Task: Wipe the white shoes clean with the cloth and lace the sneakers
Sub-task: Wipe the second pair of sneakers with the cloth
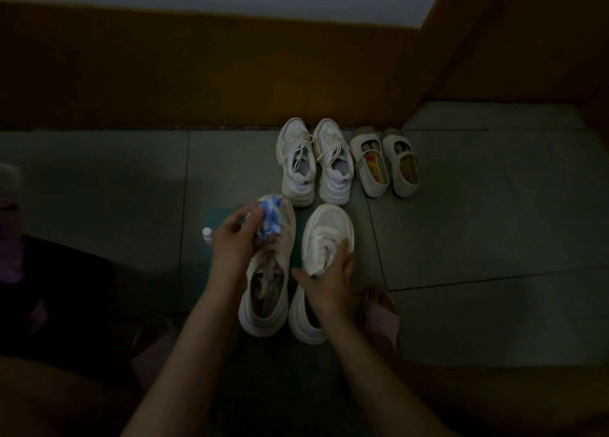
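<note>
Two white sneakers stand side by side on the tiled floor in front of me. My left hand (232,242) grips a blue-and-white cloth (269,220) bunched against the toe of the left sneaker (268,291), whose laces lie loose over its tongue. My right hand (329,280) rests across the middle of the right sneaker (329,229), fingers curled round its side and laces. The heel of that shoe is partly hidden by my wrist.
A second pair of white laced sneakers (313,163) and a pair of flat slip-on shoes (385,163) stand by the brown wall. A small white-capped bottle (207,232) sits left of my left hand. My foot in a pink slipper (379,314) is at the right.
</note>
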Tool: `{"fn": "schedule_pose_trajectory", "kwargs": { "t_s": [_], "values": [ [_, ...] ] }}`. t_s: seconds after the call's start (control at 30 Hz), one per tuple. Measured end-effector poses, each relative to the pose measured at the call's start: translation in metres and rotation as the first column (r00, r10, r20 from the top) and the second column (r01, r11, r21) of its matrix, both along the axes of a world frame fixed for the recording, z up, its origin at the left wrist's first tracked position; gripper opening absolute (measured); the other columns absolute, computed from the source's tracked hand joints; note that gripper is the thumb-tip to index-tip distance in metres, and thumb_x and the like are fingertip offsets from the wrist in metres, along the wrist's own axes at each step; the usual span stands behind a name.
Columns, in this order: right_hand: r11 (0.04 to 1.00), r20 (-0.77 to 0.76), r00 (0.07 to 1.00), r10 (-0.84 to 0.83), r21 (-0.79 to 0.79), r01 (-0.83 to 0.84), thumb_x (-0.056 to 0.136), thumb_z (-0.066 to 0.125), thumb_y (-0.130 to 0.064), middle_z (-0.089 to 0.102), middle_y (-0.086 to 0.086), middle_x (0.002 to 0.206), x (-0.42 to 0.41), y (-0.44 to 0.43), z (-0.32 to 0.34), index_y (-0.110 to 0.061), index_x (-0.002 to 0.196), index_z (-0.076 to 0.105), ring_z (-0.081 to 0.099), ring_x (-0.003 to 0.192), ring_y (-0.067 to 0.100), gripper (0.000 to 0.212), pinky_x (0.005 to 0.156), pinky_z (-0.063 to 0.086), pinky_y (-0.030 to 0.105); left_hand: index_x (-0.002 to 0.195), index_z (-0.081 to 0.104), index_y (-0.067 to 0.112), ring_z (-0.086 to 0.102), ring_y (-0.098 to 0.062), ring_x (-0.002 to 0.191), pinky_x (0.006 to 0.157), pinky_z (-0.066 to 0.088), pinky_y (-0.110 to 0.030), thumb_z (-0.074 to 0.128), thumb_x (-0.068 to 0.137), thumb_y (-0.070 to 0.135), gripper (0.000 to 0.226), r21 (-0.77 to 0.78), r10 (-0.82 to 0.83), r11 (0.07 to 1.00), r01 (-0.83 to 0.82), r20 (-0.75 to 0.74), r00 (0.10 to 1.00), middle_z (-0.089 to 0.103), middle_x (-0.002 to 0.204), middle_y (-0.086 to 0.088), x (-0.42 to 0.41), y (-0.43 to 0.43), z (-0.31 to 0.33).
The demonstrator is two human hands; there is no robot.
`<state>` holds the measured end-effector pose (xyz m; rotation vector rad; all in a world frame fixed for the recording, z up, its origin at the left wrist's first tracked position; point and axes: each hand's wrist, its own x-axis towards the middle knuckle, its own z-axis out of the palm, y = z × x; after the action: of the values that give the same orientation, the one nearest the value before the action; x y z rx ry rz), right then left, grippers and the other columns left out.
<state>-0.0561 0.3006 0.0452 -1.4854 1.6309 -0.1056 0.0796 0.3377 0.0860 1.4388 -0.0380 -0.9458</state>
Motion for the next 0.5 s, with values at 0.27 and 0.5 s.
{"fn": "schedule_pose_trajectory", "kwargs": {
  "t_s": [0.27, 0.5],
  "values": [
    [0.995, 0.182, 0.981, 0.068, -0.089, -0.053, 0.081, 0.07, -0.017, 0.028, -0.001, 0.153, -0.036, -0.008, -0.008, -0.027, 0.148, 0.016, 0.032, 0.138, 0.02, 0.087, 0.11, 0.032, 0.032, 0.101, 0.065, 0.009, 0.063, -0.015, 0.075, 0.06, 0.054, -0.021, 0.06, 0.088, 0.013, 0.014, 0.048, -0.117, 0.993, 0.108, 0.259, 0.959, 0.065, 0.087, -0.008, -0.006, -0.031, -0.021],
    [1.0, 0.357, 0.934, -0.012, 0.006, 0.011, 0.082, 0.07, -0.017, 0.042, -0.009, 0.14, -0.066, -0.018, 0.005, -0.02, 0.143, 0.033, 0.039, 0.124, 0.003, 0.072, 0.099, 0.032, 0.017, 0.105, 0.069, 0.011, 0.058, -0.014, 0.093, 0.079, 0.042, -0.022, 0.064, 0.084, 0.015, 0.022, 0.2, -0.398, 0.913, 0.356, 0.625, 0.671, 0.065, 0.102, -0.005, -0.023, -0.096, -0.042]
  ]
}}
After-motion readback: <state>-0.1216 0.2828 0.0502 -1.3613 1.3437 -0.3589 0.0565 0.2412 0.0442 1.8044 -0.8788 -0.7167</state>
